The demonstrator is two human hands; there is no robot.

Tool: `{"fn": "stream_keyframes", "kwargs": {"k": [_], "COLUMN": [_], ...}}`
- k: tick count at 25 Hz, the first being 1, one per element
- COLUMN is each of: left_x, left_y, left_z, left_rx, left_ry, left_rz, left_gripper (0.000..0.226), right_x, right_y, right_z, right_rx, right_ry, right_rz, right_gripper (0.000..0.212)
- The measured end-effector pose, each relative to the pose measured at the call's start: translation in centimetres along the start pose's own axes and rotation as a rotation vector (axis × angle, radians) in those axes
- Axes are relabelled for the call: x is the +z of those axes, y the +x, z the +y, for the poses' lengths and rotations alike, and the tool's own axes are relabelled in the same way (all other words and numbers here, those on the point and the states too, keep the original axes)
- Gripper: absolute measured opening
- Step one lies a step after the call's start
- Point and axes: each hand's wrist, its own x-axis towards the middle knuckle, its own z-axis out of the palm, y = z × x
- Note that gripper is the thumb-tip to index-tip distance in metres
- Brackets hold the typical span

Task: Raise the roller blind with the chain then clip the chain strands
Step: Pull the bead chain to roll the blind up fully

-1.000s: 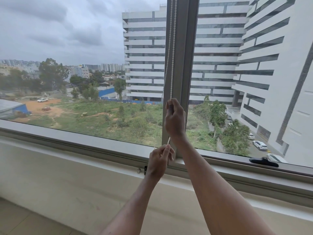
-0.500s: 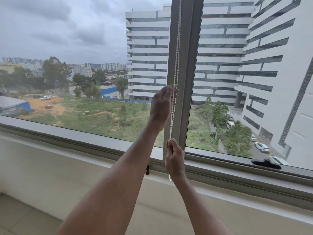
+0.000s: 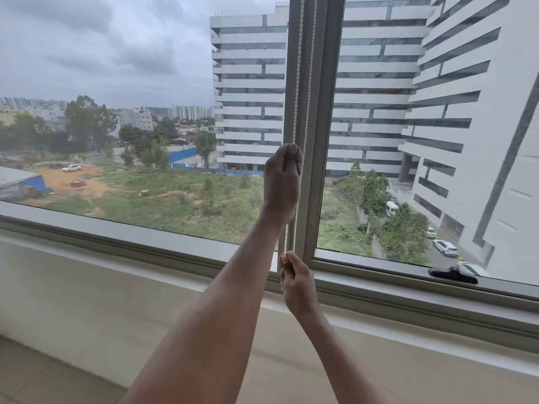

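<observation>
A white bead chain (image 3: 297,83) hangs in two strands down the grey window mullion (image 3: 322,112). My left hand (image 3: 281,176) is raised at mid-window height, its fingers closed around the left strand. Below it, at sill level, my right hand (image 3: 296,282) is pinched shut on the chain's lower end. Both strands run taut between the two hands. The roller blind itself is above the top edge and out of view. I see no clip.
A grey window frame and sill (image 3: 145,237) run across the view, above a beige wall. A black window handle (image 3: 452,274) lies on the frame at the right. Buildings and a field show through the glass.
The hands have swapped heights: my right hand dropped from mid-window to the sill with the chain, and my left hand rose from the sill and closed on the strand higher up.
</observation>
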Motion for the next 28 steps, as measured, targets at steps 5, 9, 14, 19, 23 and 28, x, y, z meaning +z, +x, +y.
{"fn": "stream_keyframes", "kwargs": {"k": [5, 9, 14, 19, 23, 28], "left_x": [-0.7, -1.2, -1.6, -2.2, -3.1, -4.5], "left_y": [-2.7, -4.5, -7.2, -8.8, -10.0, -7.9], "left_z": [-3.0, -5.2, -8.2, -9.2, -9.3, -7.7], "left_rx": [-0.035, -0.095, -0.169, -0.197, -0.245, -0.247], "left_ry": [0.073, 0.111, 0.180, 0.158, 0.119, 0.137], "left_rz": [-0.031, -0.036, -0.054, -0.087, -0.176, -0.043], "left_gripper": [0.037, 0.039, 0.041, 0.037, 0.029, 0.046], "right_x": [-2.3, -3.9, -4.6, -3.1, -2.3, -1.4], "right_y": [0.1, 3.5, 10.6, 11.5, 10.5, 8.1], "right_z": [-1.7, -8.8, -18.1, -18.4, -16.6, -11.5], "right_rx": [0.074, -0.087, -0.197, -0.268, -0.288, -0.227], "right_ry": [-0.136, 0.128, 0.217, 0.089, 0.065, 0.031], "right_rz": [-0.092, 0.163, 0.105, 0.151, 0.203, 0.201], "right_gripper": [0.030, 0.036, 0.025, 0.035, 0.034, 0.032]}}
